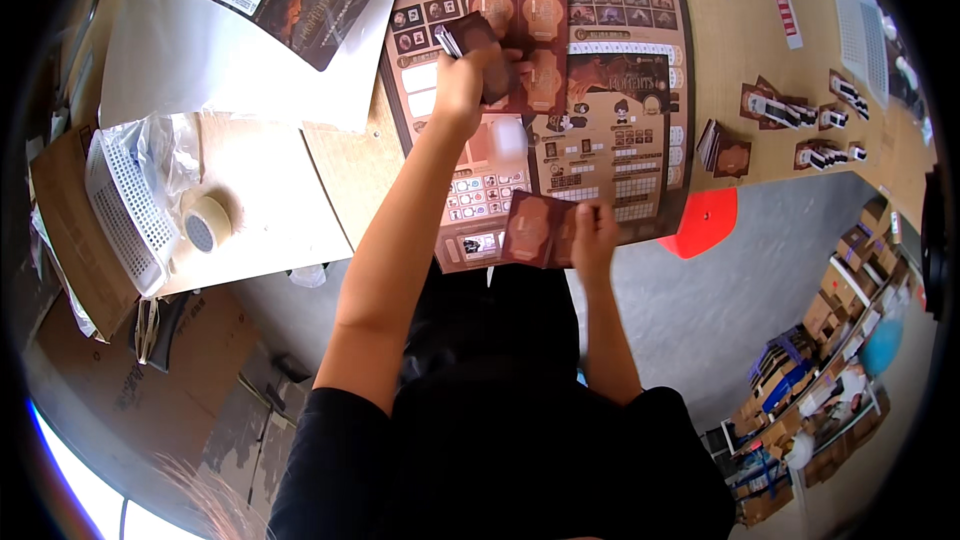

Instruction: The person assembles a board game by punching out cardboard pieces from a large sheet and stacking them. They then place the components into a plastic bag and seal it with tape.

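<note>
Brown cards: find them (528,228) over the near edge of the printed sheet (487,203), apparently pinched by the blurred right hand (595,230); see dark stack (478,32) wrapped by curled left hand (466,78). Judge cards light, stiffish, slippery; grip by 2 opposite edges.

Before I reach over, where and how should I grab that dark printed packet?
Probably pinch the dark printed packet by its near corner, coming from your side: it lies flat on the white sheet, with that corner pointing toward you and uncovered.
</note>
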A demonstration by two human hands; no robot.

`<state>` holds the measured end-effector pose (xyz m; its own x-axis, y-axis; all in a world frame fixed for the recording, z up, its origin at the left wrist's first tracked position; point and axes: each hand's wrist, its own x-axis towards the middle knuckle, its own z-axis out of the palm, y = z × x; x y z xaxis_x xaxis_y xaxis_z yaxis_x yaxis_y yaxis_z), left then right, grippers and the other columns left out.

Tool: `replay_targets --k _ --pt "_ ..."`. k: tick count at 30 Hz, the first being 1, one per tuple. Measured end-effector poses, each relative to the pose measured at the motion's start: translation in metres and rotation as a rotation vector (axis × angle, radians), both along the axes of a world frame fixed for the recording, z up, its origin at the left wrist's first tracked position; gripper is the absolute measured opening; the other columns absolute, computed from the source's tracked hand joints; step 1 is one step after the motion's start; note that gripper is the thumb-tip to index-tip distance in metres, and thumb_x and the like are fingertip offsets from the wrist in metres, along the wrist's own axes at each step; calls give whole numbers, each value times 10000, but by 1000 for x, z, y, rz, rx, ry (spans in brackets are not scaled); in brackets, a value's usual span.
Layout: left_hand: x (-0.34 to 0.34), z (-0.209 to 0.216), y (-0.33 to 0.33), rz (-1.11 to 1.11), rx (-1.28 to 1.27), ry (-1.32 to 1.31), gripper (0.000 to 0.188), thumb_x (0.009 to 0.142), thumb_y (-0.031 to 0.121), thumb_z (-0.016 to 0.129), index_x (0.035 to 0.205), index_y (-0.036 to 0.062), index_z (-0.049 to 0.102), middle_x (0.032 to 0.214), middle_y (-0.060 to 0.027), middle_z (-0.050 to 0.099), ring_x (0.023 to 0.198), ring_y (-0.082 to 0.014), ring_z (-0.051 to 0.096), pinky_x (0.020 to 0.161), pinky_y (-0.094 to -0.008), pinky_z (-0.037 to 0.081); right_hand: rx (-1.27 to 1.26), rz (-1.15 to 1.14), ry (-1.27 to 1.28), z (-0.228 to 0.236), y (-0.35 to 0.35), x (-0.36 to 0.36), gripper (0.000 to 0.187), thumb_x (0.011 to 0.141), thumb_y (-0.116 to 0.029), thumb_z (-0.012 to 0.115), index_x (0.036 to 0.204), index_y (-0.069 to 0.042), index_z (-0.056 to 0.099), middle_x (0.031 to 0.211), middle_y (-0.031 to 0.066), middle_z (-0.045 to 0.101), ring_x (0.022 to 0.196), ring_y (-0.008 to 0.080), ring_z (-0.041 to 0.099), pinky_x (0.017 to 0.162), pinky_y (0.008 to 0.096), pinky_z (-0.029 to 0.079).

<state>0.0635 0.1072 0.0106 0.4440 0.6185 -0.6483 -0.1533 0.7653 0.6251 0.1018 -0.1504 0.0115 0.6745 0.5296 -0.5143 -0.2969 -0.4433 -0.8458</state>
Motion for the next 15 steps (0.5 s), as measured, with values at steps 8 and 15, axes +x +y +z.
replay_targets --k 8,15 --pt "-57 34 -65 -502 -198 -167 983 601 626 626 1267 -20 301 1186 -190 455 1126 -292 450 823 -452 488 102 335 -386 73 84 62 128 840 -109 543 792 1 498 653 74 549 567 107 499 524 249 396" --pt "-54 69 -79 -330 -271 -157 312 874 163 496 1133 -1 443 1070 -153 525 945 -271 570 606 -456 563 9 452 -573 65 98 48 179 843 -149 546 762 0 489 625 122 547 534 197 539 491 307 411"
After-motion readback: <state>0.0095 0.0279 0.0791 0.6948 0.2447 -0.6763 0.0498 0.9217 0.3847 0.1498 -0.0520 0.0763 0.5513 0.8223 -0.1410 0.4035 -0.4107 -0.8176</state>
